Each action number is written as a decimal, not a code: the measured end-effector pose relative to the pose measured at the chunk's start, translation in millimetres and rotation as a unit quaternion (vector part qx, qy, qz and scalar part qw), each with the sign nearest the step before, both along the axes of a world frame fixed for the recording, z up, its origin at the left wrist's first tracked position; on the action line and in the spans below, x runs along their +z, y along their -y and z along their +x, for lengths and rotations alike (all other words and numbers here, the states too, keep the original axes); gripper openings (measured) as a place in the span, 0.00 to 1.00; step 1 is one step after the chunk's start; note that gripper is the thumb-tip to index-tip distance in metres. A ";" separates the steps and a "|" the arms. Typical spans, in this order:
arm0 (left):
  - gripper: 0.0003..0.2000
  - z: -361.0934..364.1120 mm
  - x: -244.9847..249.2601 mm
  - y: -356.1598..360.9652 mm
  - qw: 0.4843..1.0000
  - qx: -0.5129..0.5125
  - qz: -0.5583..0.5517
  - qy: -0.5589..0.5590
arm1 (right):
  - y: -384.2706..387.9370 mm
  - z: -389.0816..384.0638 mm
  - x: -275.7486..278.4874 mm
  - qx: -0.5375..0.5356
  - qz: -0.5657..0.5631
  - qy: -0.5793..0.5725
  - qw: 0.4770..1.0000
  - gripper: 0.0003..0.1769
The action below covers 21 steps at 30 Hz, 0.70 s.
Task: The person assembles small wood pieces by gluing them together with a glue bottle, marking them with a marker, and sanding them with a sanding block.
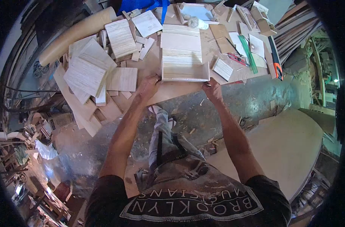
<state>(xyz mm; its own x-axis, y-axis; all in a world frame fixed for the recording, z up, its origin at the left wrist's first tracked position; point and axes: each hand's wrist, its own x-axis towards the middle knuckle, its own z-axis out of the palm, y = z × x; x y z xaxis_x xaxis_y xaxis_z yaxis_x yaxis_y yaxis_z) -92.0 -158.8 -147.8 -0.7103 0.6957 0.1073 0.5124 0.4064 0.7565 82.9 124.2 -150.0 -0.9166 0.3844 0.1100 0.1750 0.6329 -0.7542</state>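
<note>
A shallow open box of pale wood sits at the near edge of the workbench, its thin front wall facing me. My left hand is closed at the box's front left corner, fingertips against it. At the front right corner, my right hand pinches the box's edge with thumb and fingers. Behind the box lie flat pale wood panels, overlapping one another. A small striped wood block rests just right of the box.
Stacked wood panels cover the bench's left side. To the right lie a green ruler, red-handled pliers and a handsaw at the edge. A rolled brown sheet stands back left. A large curved board is low on my right.
</note>
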 end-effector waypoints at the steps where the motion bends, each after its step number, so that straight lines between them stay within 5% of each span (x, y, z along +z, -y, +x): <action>1: 0.07 -0.9 -1.4 0.1 1.000 -0.011 0.000 -0.003 | 0.0 0.7 0.7 -0.003 0.006 0.007 1.000 0.14; 6: 0.14 -8.2 1.4 0.3 0.998 -0.039 -0.036 0.028 | 0.2 -2.2 13.3 -0.021 -0.060 0.076 0.995 0.16; 8: 0.27 -8.1 20.8 -4.8 0.993 0.020 -0.058 0.099 | -1.3 -1.8 10.2 -0.028 -0.058 0.080 0.995 0.17; 11: 0.40 -13.7 34.6 -13.0 0.998 0.002 -0.043 0.052 | -4.0 -2.1 1.0 -0.025 -0.044 0.086 0.995 0.17; 18: 0.45 -34.3 23.3 -16.4 0.996 -0.068 -0.034 0.035 | 3.8 -7.2 9.6 -0.054 -0.067 0.073 0.994 0.15; 21: 0.46 -31.6 28.5 -19.7 0.997 -0.050 -0.024 0.046 | 0.5 -6.7 1.6 -0.027 0.011 0.051 0.998 0.15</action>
